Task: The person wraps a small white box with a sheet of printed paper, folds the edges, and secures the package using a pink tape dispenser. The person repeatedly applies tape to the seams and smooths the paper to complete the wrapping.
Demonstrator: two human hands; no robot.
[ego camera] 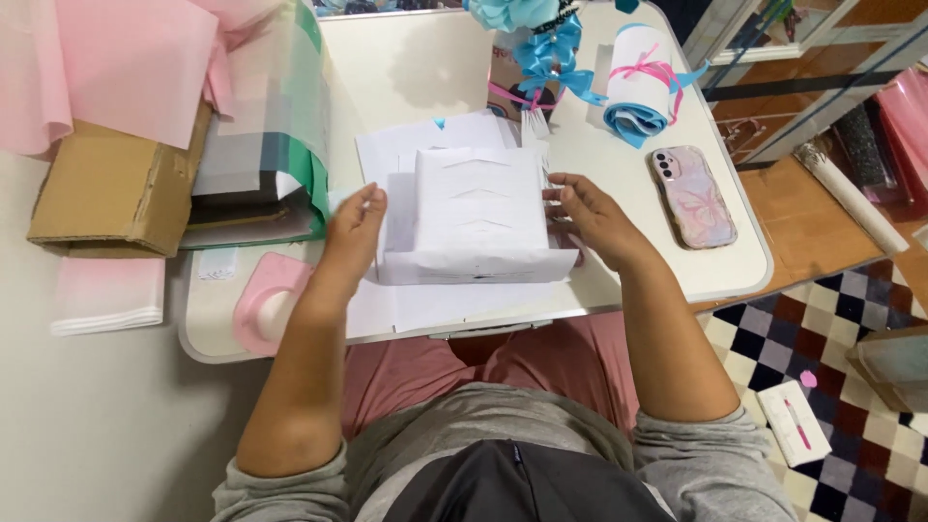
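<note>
A small white table (pixel 677 275) fills my view, pushed against a pale floor on one side and a chequered floor on the other. My left hand (pixel 350 232) presses its fingertips flat against the left side of a white paper-wrapped box (pixel 478 213), and my right hand (pixel 592 220) pinches the paper at the right edge, fingers closed on the fold. Between the two hands the box sits square in the middle of the table on loose white sheets (pixel 425 300), and I judge the hands are set at opposite sides to hold the wrapping taut while its flaps lie down.

Beyond the box, a blue ribbon bow (pixel 551 58) sits at the far edge, beside a white roll tied with pink and blue ribbon (pixel 638 82). A phone in a pink patterned case (pixel 692 196) lies face down to the right. On the left I see a pink tape dispenser (pixel 266 300), a brown cardboard box (pixel 121 188) under pink tissue paper (pixel 116 68), and a folded pink stack (pixel 106 295) on the floor. A small white packet with a pink stripe (pixel 795 422) lies on the chequered floor.
</note>
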